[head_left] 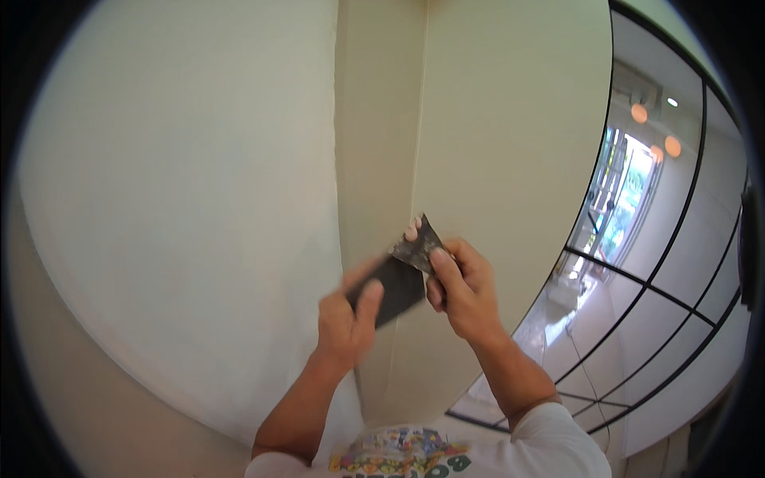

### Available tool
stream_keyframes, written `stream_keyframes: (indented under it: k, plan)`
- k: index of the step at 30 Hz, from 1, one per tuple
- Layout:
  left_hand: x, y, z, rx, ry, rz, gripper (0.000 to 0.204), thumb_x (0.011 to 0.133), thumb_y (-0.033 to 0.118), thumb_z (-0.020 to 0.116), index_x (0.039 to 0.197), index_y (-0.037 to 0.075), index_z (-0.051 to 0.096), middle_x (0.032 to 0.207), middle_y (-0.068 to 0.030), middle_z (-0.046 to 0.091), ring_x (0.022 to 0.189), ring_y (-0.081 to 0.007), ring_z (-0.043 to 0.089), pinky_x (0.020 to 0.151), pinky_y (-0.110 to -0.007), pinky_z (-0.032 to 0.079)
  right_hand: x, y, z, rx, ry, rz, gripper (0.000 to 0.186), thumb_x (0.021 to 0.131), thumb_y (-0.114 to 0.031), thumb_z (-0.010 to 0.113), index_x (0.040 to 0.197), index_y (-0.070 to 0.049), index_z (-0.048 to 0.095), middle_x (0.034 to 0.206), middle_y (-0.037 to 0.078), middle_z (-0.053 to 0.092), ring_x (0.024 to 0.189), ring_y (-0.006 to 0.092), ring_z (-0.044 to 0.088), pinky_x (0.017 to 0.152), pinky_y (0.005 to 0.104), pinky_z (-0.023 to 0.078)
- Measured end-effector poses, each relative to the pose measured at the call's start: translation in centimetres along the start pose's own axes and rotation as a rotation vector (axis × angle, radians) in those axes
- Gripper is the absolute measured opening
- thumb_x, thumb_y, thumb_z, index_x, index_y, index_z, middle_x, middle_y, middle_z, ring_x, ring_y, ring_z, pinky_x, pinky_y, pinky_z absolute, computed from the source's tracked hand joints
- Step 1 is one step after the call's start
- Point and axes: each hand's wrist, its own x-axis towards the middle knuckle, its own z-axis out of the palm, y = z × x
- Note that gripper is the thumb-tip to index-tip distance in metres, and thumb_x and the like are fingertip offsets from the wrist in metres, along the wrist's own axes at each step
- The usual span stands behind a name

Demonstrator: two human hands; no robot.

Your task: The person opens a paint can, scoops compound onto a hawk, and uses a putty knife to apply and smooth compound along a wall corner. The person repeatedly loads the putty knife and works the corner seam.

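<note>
My left hand (344, 325) is closed round a dark, flat, rectangular spreader plate (399, 293), thumb on its near face. The hand is slightly smeared by motion. In my right hand (466, 295) is a putty knife (420, 248), its thumb pressed on the flared grey blade and its handle mostly hidden by the fingers. Pale lumps of filler (411, 233) cling to the blade's far edge. The blade overlaps the plate's upper edge, and both tools are held up in front of the wall corner; whether blade and plate touch, I cannot tell.
A white wall surface (183, 199) fills the left, ending at a beige recessed strip (374, 119). Right of that runs a cream wall (510, 119). A black-framed, gridded mirror or glass panel (649, 283) stands at the right, showing a bright window and round lamps.
</note>
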Motion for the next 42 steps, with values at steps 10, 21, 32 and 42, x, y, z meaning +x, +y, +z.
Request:
stream_keyframes:
  k: [10, 21, 32, 42]
  plan:
    - [1.7, -1.9, -2.1, -1.282, 0.022, -0.700, 0.035, 0.109, 0.024, 0.062, 0.136, 0.001, 0.063, 0.122, -0.0124, 0.075, 0.106, -0.0255, 0.077, 0.094, -0.043, 0.064, 2.6, -0.6, -2.6, -0.960, -0.269, -0.993, 0.052, 0.086, 0.002, 0.076, 0.134, -0.019, 0.076, 0.091, 0.009, 0.070, 0.072, 0.0249, 0.066, 0.059, 0.0355, 0.054]
    - [3.1, 0.5, -5.3, -0.826, -0.083, -0.510, 0.046, 0.104, 0.027, 0.066, 0.136, -0.007, 0.065, 0.119, -0.0158, 0.077, 0.100, -0.0244, 0.079, 0.091, -0.037, 0.064, 4.2, -3.9, -7.4, -1.122, -0.141, -0.900, 0.047, 0.088, -0.005, 0.082, 0.130, -0.027, 0.080, 0.102, 0.011, 0.071, 0.086, 0.0284, 0.068, 0.073, 0.0393, 0.058]
    - [2.6, -0.3, -4.7, -0.841, -0.081, -0.490, 0.028, 0.107, 0.019, 0.067, 0.127, 0.000, 0.070, 0.113, -0.0087, 0.077, 0.095, -0.0132, 0.074, 0.083, -0.029, 0.061, 2.3, -9.3, -4.1, -1.347, -0.601, -1.021, 0.052, 0.079, -0.007, 0.084, 0.125, -0.030, 0.082, 0.105, 0.002, 0.067, 0.095, 0.0262, 0.062, 0.078, 0.0371, 0.054]
    - [2.0, 0.0, -5.4, -0.698, 0.119, -0.356, 0.032, 0.104, 0.014, 0.065, 0.130, -0.005, 0.067, 0.119, -0.0112, 0.075, 0.103, -0.0200, 0.073, 0.093, -0.035, 0.059, 6.2, -6.4, -8.9, -0.407, 0.177, -0.300, 0.016, 0.114, -0.016, 0.054, 0.121, -0.002, 0.058, 0.099, 0.016, 0.078, 0.071, 0.0146, 0.071, 0.062, 0.0280, 0.057]
